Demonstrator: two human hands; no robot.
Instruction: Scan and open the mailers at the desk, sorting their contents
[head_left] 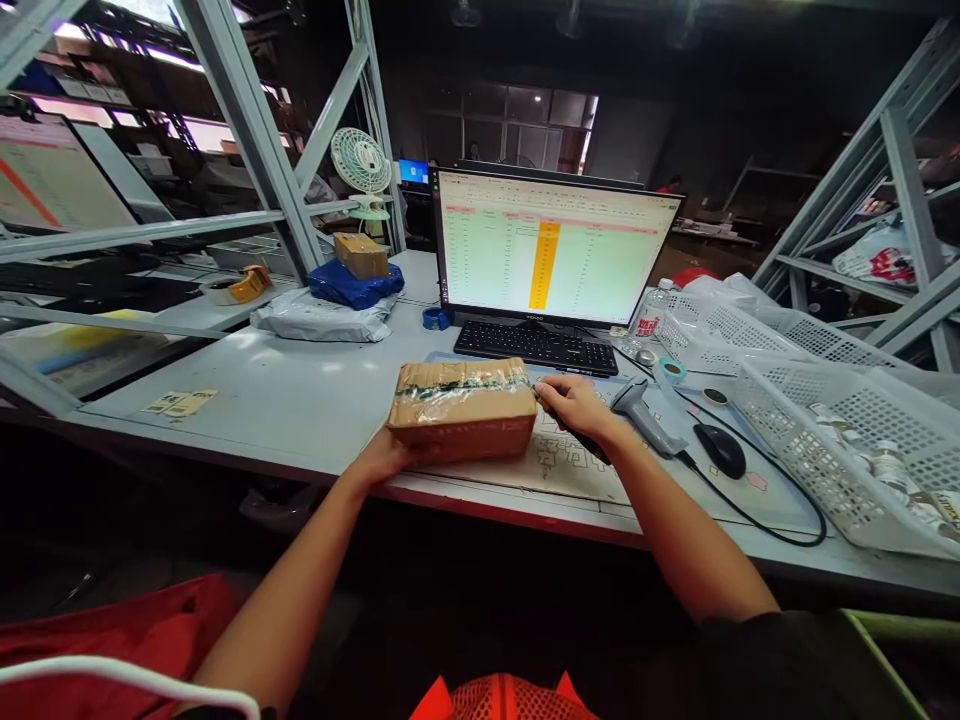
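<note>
A taped cardboard box (465, 425) rests on a drawn-on cardboard sheet (559, 470) at the front of the desk. Green-printed clear tape (465, 385) runs along its top. My left hand (386, 455) grips the box at its lower near left corner, fingers partly in shadow along the front face. My right hand (574, 402) is closed around a dark-handled utility knife (585, 440), its front end at the box's right top edge, where the tape ends. The blade itself is too small to make out.
Behind the box stand a keyboard (536, 345) and a monitor (555, 250). Right of my hand lie a barcode scanner (649, 420), its cable, a mouse (720, 450) and white plastic baskets (795, 440). Wrapped parcels (330, 315) sit left, beside a metal frame (255, 130).
</note>
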